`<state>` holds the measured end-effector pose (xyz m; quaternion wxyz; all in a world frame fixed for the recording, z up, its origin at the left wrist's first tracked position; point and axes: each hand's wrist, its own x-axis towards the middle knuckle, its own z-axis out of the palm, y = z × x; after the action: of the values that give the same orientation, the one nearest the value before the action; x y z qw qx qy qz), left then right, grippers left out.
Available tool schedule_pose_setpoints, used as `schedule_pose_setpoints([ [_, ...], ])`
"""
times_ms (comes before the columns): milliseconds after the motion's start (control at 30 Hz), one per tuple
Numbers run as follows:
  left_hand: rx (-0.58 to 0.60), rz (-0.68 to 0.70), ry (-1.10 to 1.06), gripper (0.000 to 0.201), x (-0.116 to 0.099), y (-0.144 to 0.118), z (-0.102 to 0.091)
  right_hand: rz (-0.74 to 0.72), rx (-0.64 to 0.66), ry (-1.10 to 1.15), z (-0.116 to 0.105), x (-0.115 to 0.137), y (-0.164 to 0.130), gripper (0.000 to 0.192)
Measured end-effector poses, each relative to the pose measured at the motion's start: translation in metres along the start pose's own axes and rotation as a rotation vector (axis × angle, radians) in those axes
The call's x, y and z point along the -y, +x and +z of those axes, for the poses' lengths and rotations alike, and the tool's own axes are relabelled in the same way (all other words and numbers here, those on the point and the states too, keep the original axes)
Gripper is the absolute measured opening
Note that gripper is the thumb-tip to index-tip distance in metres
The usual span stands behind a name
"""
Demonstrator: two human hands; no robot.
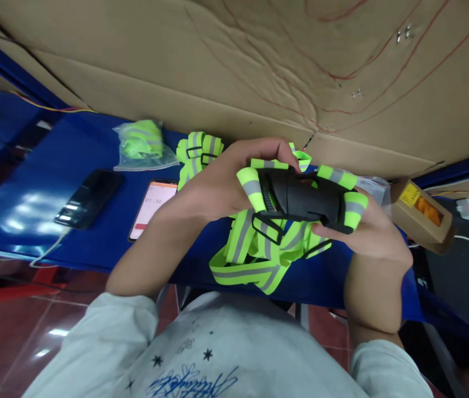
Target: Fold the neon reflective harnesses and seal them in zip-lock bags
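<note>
My left hand [221, 179] and my right hand [367, 229] both grip a large black plastic buckle [300, 199] held above the blue table [52, 177]. Neon yellow straps with grey reflective stripes [254, 260] run through both ends of the buckle and hang in loops down over the table's front edge. A smaller black slider [266, 228] hangs on the straps just below the buckle. My left fingers curl over the buckle's left end; my right fingers hold its right end from below.
A folded strap bundle [199, 152] and a bagged one [143, 145] lie at the table's back. A dark phone [89, 198] and a lit phone showing a timer [153, 207] lie left. A brown box [420, 215] sits right. Cardboard [259, 61] lines the wall.
</note>
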<state>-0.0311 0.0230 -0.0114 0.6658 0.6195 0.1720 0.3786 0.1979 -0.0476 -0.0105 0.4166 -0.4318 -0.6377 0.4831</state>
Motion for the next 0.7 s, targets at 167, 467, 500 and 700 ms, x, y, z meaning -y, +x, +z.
schedule_pose_setpoints([
  [167, -0.067, -0.044, -0.132, 0.031, -0.002, -0.005, 0.004, -0.047, 0.097, 0.100, -0.004, -0.005, -0.002, 0.017],
  [467, -0.041, -0.006, -0.331, 0.026, 0.008, -0.002, 0.008, -0.148, -0.026, -0.055, 0.008, -0.011, -0.002, 0.008],
  [500, -0.039, -0.031, -0.327, 0.028, 0.009, -0.001, 0.008, -0.178, -0.077, -0.106, 0.009, -0.013, -0.001, 0.007],
  [700, -0.104, -0.069, -0.179, 0.064, 0.018, 0.003, 0.016, -0.282, -0.301, -0.378, 0.013, -0.018, 0.004, 0.021],
])
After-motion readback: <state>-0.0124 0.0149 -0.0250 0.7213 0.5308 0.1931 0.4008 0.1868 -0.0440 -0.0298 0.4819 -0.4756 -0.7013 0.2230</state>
